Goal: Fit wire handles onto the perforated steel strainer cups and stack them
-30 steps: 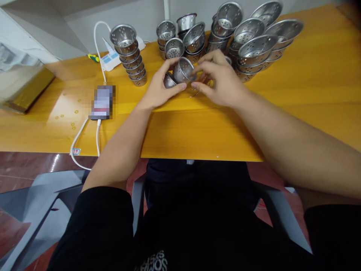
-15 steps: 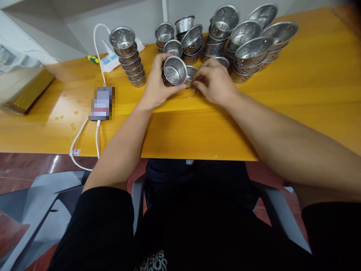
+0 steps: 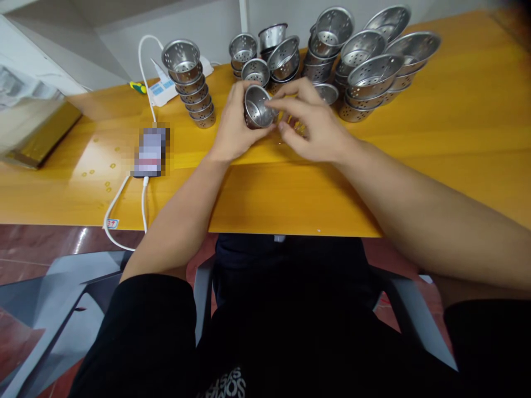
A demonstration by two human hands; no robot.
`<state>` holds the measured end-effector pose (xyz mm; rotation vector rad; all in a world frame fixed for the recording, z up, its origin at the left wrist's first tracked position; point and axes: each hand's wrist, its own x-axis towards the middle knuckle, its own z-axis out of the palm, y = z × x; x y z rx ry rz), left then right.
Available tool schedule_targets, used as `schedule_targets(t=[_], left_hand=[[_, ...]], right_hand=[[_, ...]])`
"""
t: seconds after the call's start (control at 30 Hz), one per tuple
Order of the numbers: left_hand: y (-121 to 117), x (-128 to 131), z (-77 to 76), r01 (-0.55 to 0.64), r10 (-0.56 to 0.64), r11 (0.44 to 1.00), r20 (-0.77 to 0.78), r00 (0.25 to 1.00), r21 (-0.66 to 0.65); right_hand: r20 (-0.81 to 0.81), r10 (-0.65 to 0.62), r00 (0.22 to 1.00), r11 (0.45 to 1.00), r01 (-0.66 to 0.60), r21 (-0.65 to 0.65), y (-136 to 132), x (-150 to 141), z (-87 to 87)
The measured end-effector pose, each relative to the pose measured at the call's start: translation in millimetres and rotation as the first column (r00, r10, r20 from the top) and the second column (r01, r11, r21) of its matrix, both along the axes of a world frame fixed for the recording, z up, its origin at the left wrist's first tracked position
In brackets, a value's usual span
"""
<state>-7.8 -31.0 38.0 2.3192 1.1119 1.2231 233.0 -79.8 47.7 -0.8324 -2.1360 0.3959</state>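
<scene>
My left hand (image 3: pixel 236 124) is closed round a small perforated metal cup (image 3: pixel 258 110), whose mouth tilts to the right and toward me. Close by on the right, my right hand (image 3: pixel 311 124) has its thumb and fingers apart. Its index fingertip reaches the cup's right rim; whether it touches is hard to tell. I see nothing gripped in it. Yellow tabletop and some small shiny bits show between its fingers, too blurred to name. Just beyond its knuckles stands another perforated cup (image 3: pixel 326 93), partly hidden.
A tall stack of perforated cups (image 3: pixel 202 105) stands at left. Several more stacks (image 3: pixel 360 110) line the back, the right ones leaning. A phone (image 3: pixel 150 155) with white cables lies left on the yellow table (image 3: pixel 290 199), before a white power strip (image 3: pixel 164 91). A box (image 3: pixel 45 135) sits far left.
The held cup has tipped to the right. My right hand has opened from a pinch and moved left to the cup's rim, covering the small cup that stood between my hands.
</scene>
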Motion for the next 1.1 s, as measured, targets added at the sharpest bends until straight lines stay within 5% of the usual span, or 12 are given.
schedule_targets(t=[0.1,0.23,0.67,0.83,0.97,1.1], left_hand=[[-2.1,5.4,0.9,0.085,-0.085,0.996,0.012,0.996,0.002],[5.5,4.0,-5.0,0.112,-0.109,0.992,-0.044,0.993,0.065],[7.6,7.4,-4.2,0.182,-0.175,0.982,-0.107,0.979,0.06],[14.4,5.0,-8.8,0.186,-0.175,0.978,-0.109,0.978,0.095],[16.0,-5.7,-3.7,0.119,-0.109,0.988,-0.106,0.988,0.097],[13.2,-16.1,3.0,-0.049,0.054,0.997,-0.081,0.995,0.066]], right_hand=[[0.098,0.022,0.995,0.999,-0.024,0.025,0.0,-4.8,-4.4],[0.122,-0.095,0.988,0.995,0.098,-0.018,4.4,-1.2,-7.2],[0.158,-0.228,0.961,0.964,0.245,-0.102,-4.8,1.8,12.2],[0.061,-0.159,0.985,0.985,0.163,-0.063,2.0,6.1,9.4],[-0.06,0.001,0.998,0.998,-0.004,-0.058,5.8,11.3,9.3],[0.015,-0.043,0.999,0.998,0.044,-0.045,15.3,20.1,0.2]])
